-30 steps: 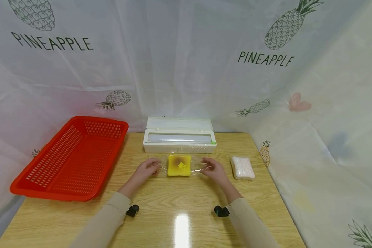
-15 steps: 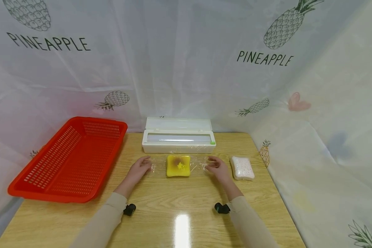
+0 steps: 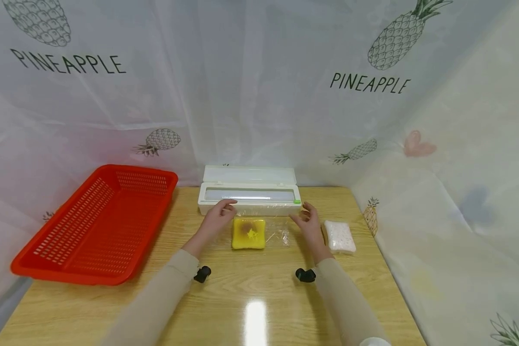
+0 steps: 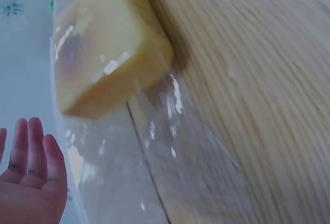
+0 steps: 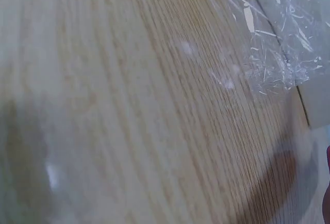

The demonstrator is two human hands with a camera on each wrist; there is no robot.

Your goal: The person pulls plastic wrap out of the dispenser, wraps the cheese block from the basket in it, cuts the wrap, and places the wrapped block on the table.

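A yellow toast-shaped block (image 3: pixel 248 234) with a browned patch and a star mark lies on the table under clear cling film (image 3: pixel 278 234). The film spreads out on both sides of it and reaches the white cling film dispenser (image 3: pixel 249 210) behind. My left hand (image 3: pixel 217 217) is over the block's upper left, near the dispenser's front; in the left wrist view its fingers (image 4: pixel 36 147) are extended with nothing between them. At the dispenser's right end, my right hand (image 3: pixel 310 225) has thumb and fingers apart. In the right wrist view only a sliver of it shows, beside crumpled film (image 5: pixel 289 33).
The dispenser's lid (image 3: pixel 249 174) stands raised at the back, and a green slider (image 3: pixel 297 202) sits at its right end. A white speckled block (image 3: pixel 339 236) lies to the right. A red perforated basket (image 3: pixel 108 230) occupies the table's left side. Pineapple-print curtain hangs behind.
Both hands have let go of the film's side ends, which now lie on the table. My left hand has moved right and forward; my right hand has moved forward toward the dispenser.
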